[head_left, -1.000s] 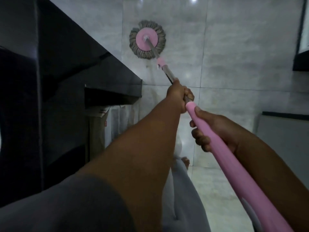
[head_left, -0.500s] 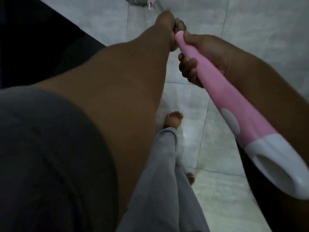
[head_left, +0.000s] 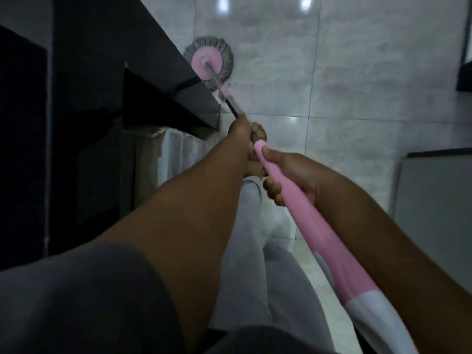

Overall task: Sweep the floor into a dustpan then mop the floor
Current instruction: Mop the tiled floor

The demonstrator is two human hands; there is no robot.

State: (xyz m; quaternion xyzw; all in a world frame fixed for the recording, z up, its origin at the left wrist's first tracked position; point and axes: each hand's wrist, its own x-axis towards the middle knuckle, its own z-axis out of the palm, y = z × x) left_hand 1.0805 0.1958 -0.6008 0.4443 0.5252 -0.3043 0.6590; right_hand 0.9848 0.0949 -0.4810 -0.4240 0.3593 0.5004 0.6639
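The round mop head (head_left: 212, 63), grey strands around a pink disc, lies flat on the pale tiled floor (head_left: 357, 85) right beside the corner of a dark cabinet. Its handle (head_left: 316, 226) is pink with a white end and runs back toward me at the lower right. My left hand (head_left: 241, 134) grips the metal shaft further down. My right hand (head_left: 288, 172) wraps the upper end of the pink grip just behind it. Both hands are closed on the handle.
A dark cabinet or counter (head_left: 107, 80) fills the left side, with a light box (head_left: 176, 154) tucked under its edge. A dark-edged panel (head_left: 439, 195) stands at the right. My grey trouser legs (head_left: 255, 238) are below my arms.
The view tipped down to my legs and feet, then came back up. The mop head now lies closer to the cabinet corner than one second ago. Both hands kept their grip.
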